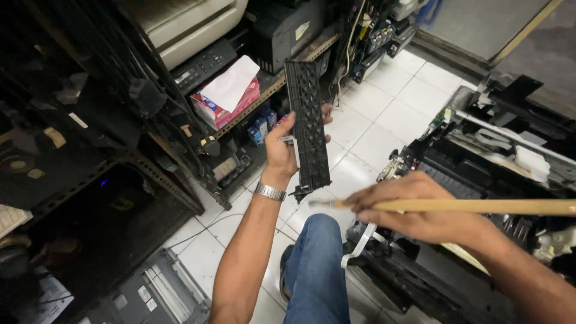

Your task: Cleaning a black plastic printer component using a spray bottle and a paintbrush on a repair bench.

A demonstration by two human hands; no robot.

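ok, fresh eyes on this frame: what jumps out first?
The long black ribbed plastic panel, held upright mid-frame in the left hand, which wears a metal watch band. Next, the right hand holding a pale wooden stick level across the lower right. Behind it sits an opened-up printer on the white tiled floor, with dark cluttered shelves on the left.

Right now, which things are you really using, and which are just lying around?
In use:
- left hand holding the long black ribbed plastic part
- right hand holding the wooden-handled brush
- opened-up printer on the floor beside the knee

Just lying about:
- red and white box on the shelf
- small blue boxes below it
- grey flat machine on the floor
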